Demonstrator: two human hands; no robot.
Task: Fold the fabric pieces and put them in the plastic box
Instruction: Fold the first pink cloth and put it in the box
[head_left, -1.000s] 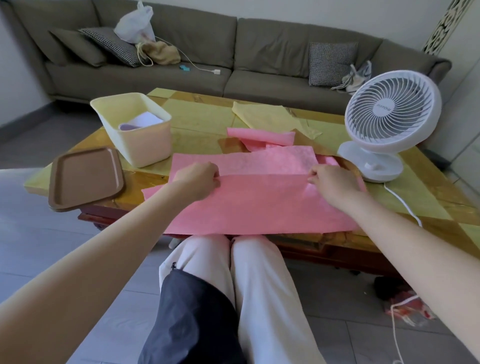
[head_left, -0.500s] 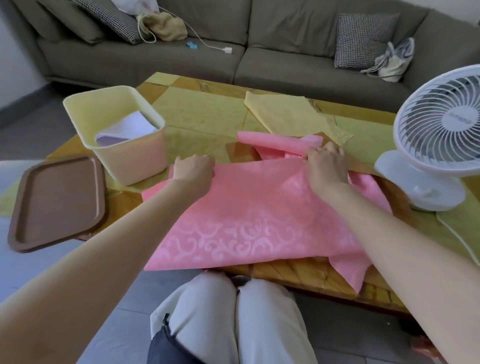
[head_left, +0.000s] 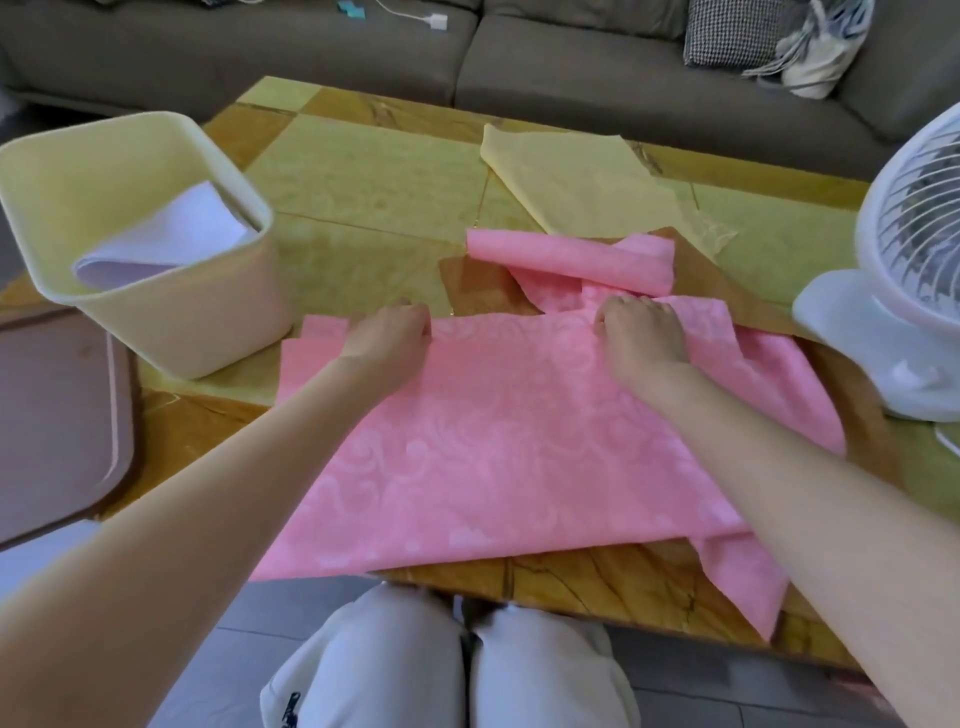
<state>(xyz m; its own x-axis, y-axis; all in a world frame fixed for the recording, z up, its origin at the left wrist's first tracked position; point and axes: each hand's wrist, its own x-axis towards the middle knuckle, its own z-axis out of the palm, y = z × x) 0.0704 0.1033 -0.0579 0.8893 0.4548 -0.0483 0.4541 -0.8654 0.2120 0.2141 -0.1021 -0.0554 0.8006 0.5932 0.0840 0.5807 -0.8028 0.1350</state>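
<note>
Brown tray (head_left: 57, 415) at far left, on the table's left edge. Just right of it stands the plastic box (head_left: 171, 312), cream-coloured, open top, with a folded white fabric piece (head_left: 161, 239) leaning inside against its wall.

Pink fabric (head_left: 509, 447) lies folded over on the near half of the wooden table (head_left: 597, 577); long axis runs left to right, folded edge toward the near table edge, free edges toward the far side. A loose corner hangs off the near right edge.

Left hand (head_left: 387, 338): knuckles up, fingers curled down onto the far left edge of the pink fabric, pressing or pinching it; cannot tell whether the cloth is gripped. Right hand (head_left: 644, 332): same posture at the far right part of that edge, fingers bent onto the cloth; grip likewise unclear.

Beyond the right hand, a second pink piece (head_left: 571, 260) lies rolled, axis left-right. Yellow fabric (head_left: 582, 182) lies flat farther back. White fan (head_left: 893, 322) at right edge.
</note>
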